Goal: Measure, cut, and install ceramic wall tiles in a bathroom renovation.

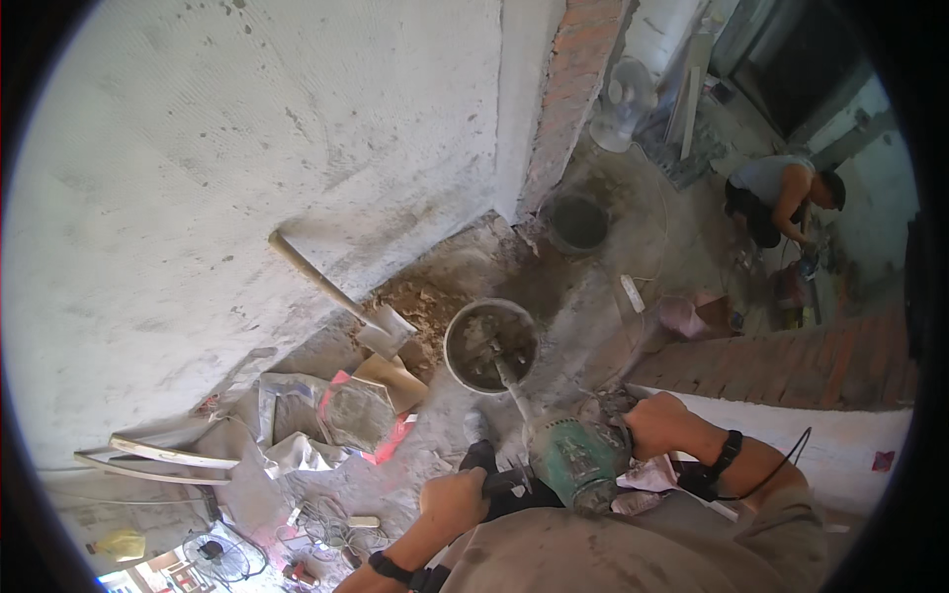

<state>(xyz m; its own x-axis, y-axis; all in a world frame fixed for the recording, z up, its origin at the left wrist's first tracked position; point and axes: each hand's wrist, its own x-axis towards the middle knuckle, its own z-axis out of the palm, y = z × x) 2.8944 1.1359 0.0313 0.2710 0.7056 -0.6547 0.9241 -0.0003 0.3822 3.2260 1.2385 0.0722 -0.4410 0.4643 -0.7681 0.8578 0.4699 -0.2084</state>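
Observation:
Both my hands grip a green handheld power mixer (578,460), held low in front of my body. My left hand (455,502) is closed around its dark side handle, and my right hand (667,425) is closed on the handle at the opposite side. From the mixer, a mud-coated shaft (516,393) slants down into a round bucket (448,348). Wet grey mortar (482,338) lies inside the bucket, and it hides the shaft's lower end.
A shovel (321,280) leans on the left wall, its blade by a heap of sand (425,304). Torn bags (358,413) lie nearby. Beyond are a second bucket (578,223), a power strip (633,294) and a crouching co-worker (781,193). Cables (331,529) litter the lower left floor.

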